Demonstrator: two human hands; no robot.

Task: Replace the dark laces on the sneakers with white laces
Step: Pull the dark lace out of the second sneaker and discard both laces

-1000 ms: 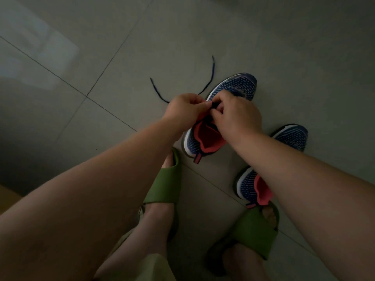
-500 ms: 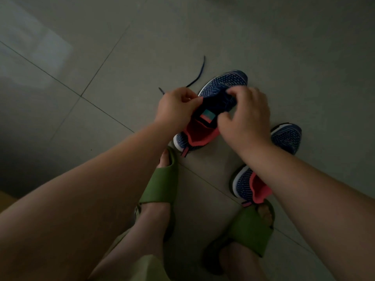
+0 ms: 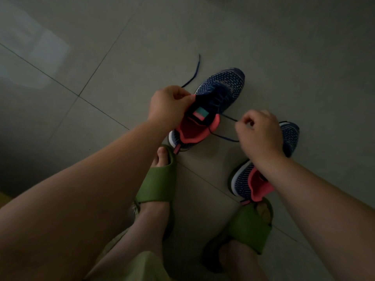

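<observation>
Head view, looking down at the tiled floor: there were two hands, two navy sneakers with coral linings, two green slides and one dark lace. Furthest left, the left hand was curled round the tongue and collar of the first sneaker, holding it tilted, heel toward the left slide. The dark lace trailed one loose end across the floor beyond that hand; its other end ran from the eyelets out over the coral collar to the right. There the right hand pinched it between thumb and fingertips, the strand drawn in a loop between shoe and hand. Inside the first sneaker I could see only its coral lining and a striped tongue label. Under the right wrist lay the second sneaker on the floor, partly hidden, its heel touching the right slide.
</observation>
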